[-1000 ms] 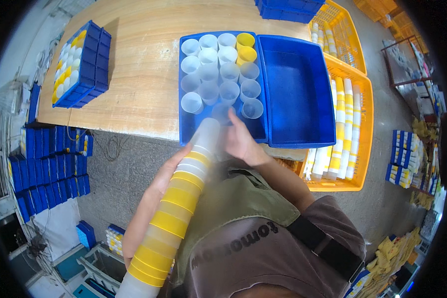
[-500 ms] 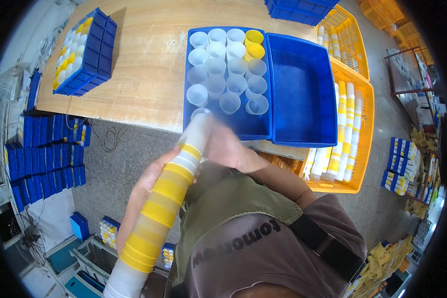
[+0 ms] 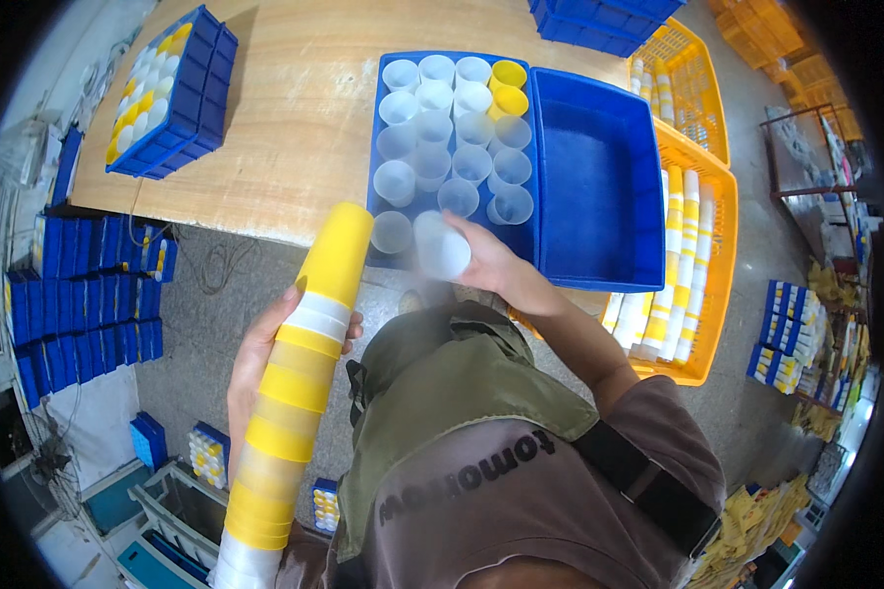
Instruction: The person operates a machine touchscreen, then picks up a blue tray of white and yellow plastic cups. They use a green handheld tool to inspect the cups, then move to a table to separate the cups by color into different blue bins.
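My left hand (image 3: 265, 339) is wrapped round a long stack of nested plastic cups (image 3: 290, 402), banded yellow, white and clear. A yellow cup (image 3: 340, 257) tops the stack, which leans up toward the table. In my right hand (image 3: 486, 253) is a single whitish cup (image 3: 442, 247), tilted and a little blurred, over the near edge of a blue tray (image 3: 375, 187). Rows of clear and white cups (image 3: 435, 128) stand mouth up in that tray, with two yellow cups (image 3: 508, 102) at its far right corner.
Beside the filled tray sits a bare blue tray (image 3: 599, 177). Orange crates (image 3: 722, 285) with cup stacks stand at the right. A blue crate of cups (image 3: 172, 93) rests on the wooden table (image 3: 285, 128) at far left. More blue crates (image 3: 88, 304) are piled on the left.
My right hand has drawn a whitish cup off the stack's top and moved right with it, baring a yellow cup. Another clear cup shows in the tray's near left corner. The stack has shifted left.
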Demonstrator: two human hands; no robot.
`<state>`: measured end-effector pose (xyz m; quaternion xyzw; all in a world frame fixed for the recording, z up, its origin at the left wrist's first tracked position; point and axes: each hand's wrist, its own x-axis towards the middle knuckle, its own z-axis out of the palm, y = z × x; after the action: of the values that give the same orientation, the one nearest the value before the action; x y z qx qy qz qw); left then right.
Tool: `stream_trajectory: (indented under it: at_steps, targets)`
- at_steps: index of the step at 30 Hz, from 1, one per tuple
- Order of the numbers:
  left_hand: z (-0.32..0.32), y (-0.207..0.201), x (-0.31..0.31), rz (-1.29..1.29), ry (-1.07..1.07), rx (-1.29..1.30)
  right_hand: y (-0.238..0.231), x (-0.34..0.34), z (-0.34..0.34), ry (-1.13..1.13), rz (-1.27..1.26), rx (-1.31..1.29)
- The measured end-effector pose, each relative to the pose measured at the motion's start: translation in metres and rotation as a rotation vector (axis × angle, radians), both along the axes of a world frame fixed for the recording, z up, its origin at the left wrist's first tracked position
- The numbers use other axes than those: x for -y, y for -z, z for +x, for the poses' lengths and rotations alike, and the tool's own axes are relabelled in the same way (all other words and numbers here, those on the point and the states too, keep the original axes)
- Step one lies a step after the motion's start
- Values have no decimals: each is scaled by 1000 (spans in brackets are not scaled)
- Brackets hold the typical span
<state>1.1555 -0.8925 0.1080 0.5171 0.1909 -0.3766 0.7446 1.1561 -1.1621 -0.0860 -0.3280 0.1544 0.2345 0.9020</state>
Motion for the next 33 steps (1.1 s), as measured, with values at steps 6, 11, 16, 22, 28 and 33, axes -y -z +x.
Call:
stream_trajectory:
  at_steps: [6,11,16,22,28,33]
  targets:
    - [9,13,-4,-12,7,-88,-17,-11,-1,302,81,-243]
    - [-8,18,10,-32,91,-134,-58,-26,-64,86,-1674,959]
    - [0,34,19,-18,498,-242,-54,-3,-59,-45,-1794,1019]
    - [13,33,18,221,647,-100,-74,18,-65,238,-1832,899]
    - [13,32,27,55,578,-70,-84,-21,-68,24,-1927,1351]
    - [10,35,26,-34,477,-79,-83,-23,-63,90,-1912,1349]
